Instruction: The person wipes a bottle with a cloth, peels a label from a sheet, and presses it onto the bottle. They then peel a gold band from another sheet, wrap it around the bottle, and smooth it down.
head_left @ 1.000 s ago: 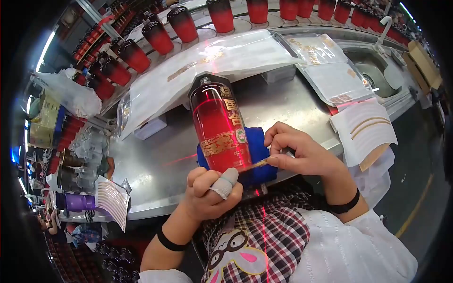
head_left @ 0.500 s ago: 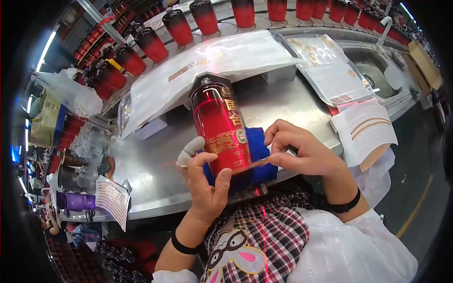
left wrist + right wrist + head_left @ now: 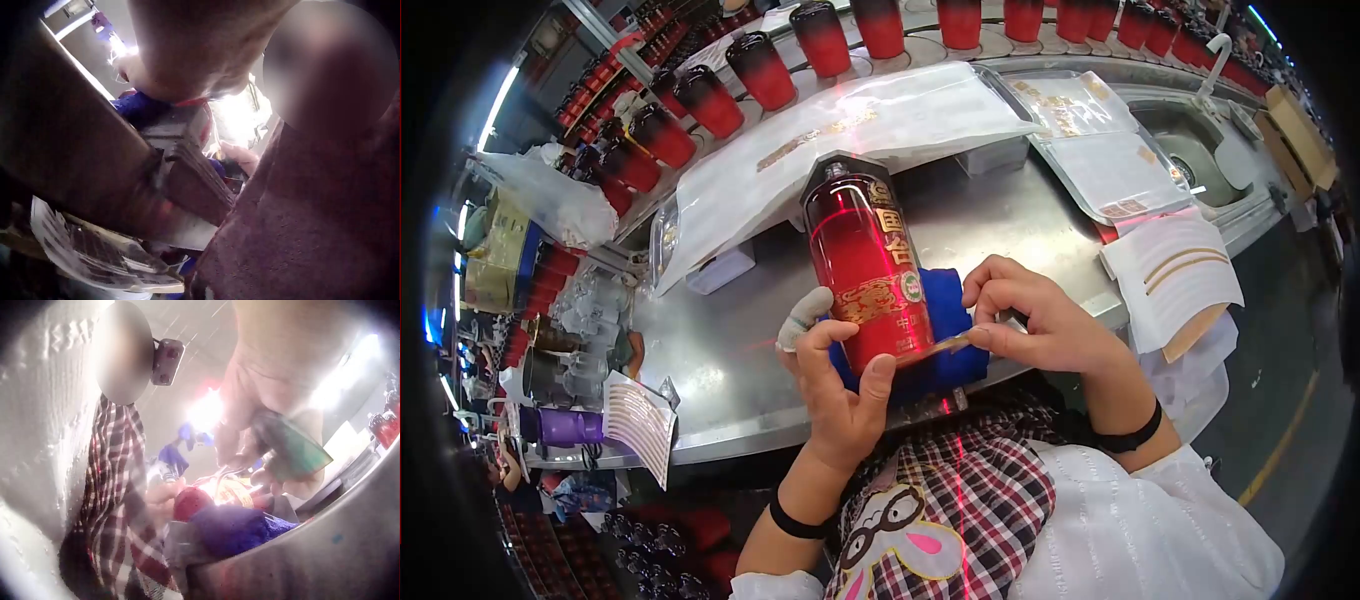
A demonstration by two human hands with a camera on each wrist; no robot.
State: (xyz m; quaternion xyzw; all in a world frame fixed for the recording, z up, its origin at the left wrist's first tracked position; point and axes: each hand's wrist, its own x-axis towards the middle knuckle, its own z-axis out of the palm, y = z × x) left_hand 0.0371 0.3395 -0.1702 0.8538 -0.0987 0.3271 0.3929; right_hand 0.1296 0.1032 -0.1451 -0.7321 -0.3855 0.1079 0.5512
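Note:
A red glass bottle with gold characters and a gold patterned band lies slanted, neck away from me, on a blue cloth. My left hand holds its lower left side, thumb by the base and index finger on the glass. A whitish cover wraps one left fingertip. By the base, my right hand pinches the end of a thin gold strip between thumb and forefinger. That hand also has a flat green-bladed tool in its other fingers, mostly hidden in the head view.
A white sheet spans the bench behind the bottle. Red-black bottles stand in a row beyond. To the right are a tray, a paper sheet with gold strips and a sink. Another strip sheet hangs at the left edge.
My left hand has uncurled from a closed grip near the base and moved to the bottle's lower left side. My right hand barely moves. The bottles in the far row have shifted along.

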